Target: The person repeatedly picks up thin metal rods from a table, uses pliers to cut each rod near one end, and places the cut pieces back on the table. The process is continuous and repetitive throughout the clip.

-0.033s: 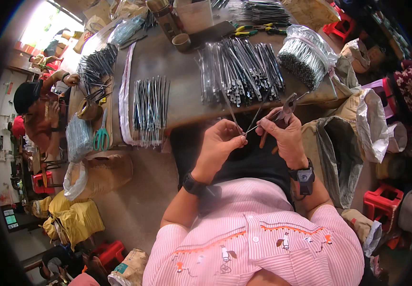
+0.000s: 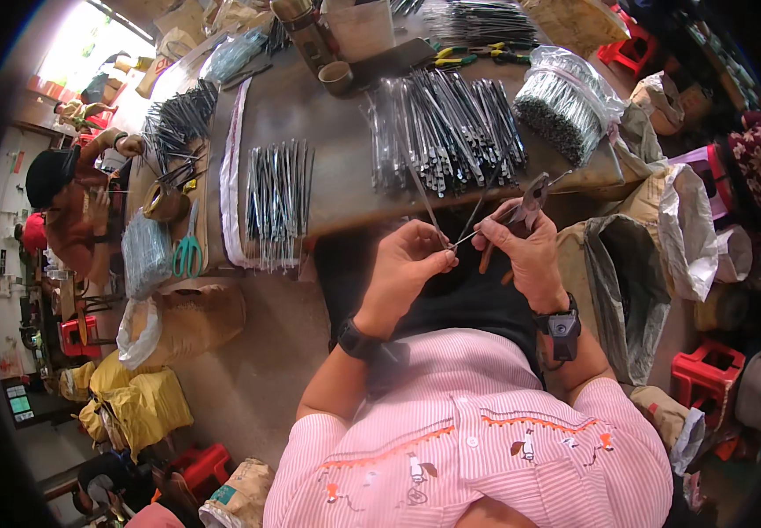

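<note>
My left hand [image 2: 408, 271] is closed in a pinch on a thin metal strip [image 2: 426, 201], which points up toward the table. My right hand [image 2: 528, 255] is wrapped round a pair of pliers [image 2: 532, 201], jaws pointing away from me. The same hand's thumb and finger meet the end of a thin rod [image 2: 466, 238] that spans the short gap to my left fingertips. A darker strip [image 2: 477, 209] rises from between the hands. Both hands are just off the table's near edge, and the fingers partly hide how the pieces join.
Ahead on the table [image 2: 336, 180] lie a large pile of metal strips [image 2: 451, 132], a smaller pile [image 2: 279, 198] and a plastic-wrapped bundle [image 2: 565, 106]. Teal-handled scissors [image 2: 187, 255] lie at the left. An open sack [image 2: 631, 273] stands at my right. A co-worker [image 2: 72, 189] sits at the far left.
My hands and the pieces in them have hardly moved. At the left, the co-worker's hands have shifted slightly.
</note>
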{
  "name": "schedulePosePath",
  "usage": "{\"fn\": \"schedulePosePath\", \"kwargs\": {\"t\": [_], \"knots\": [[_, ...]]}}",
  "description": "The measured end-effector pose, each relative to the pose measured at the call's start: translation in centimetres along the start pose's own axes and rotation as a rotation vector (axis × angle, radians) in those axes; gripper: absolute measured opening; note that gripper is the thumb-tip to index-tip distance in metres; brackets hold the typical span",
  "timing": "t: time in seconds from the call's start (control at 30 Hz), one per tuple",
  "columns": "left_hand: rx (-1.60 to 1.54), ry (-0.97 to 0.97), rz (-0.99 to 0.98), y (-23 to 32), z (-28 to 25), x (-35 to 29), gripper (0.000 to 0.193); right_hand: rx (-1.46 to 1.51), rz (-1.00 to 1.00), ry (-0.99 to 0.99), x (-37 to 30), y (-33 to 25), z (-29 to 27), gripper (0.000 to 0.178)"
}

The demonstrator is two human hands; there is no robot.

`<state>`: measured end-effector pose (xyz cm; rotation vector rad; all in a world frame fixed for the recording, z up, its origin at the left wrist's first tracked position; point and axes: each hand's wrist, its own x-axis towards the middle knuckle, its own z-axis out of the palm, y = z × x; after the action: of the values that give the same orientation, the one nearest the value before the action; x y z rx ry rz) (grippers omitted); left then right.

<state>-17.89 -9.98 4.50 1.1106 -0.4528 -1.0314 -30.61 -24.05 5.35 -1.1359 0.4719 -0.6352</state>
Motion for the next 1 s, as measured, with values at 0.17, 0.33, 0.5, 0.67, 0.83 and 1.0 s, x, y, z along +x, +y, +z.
{"fn": "schedulePosePath", "kwargs": {"t": [0.17, 0.33, 0.5, 0.67, 0.83, 1.0], "knots": [[0.063, -0.043, -0.029, 0.2, -0.2, 0.0, 0.016, -0.073, 0.081, -0.081, -0.4, 0.6, 0.3, 0.011], [0.060, 0.002, -0.117, 0.0, -0.9, 0.0, 0.016, -0.044, 0.002, 0.052, -0.3, 1.0, 0.8, 0.015], [0.085, -0.052, -0.116, -0.4, -1.5, -0.3, 0.021, 0.121, -0.146, 0.236, 1.7, 0.0, -0.9, 0.017], [0.088, -0.145, -0.198, -0.5, -0.7, -0.4, 0.027, 0.110, 0.149, 0.068, 0.9, 0.6, -2.0, 0.014], [0.077, -0.192, -0.325, 0.1, -0.2, -0.8, 0.029, 0.228, 0.263, 0.044, 0.4, 1.5, -2.4, 0.013], [0.116, -0.218, -0.355, 0.5, 0.2, -1.1, 0.030, 0.232, 0.365, -0.031, 0.3, 1.4, -2.2, 0.014]]}}
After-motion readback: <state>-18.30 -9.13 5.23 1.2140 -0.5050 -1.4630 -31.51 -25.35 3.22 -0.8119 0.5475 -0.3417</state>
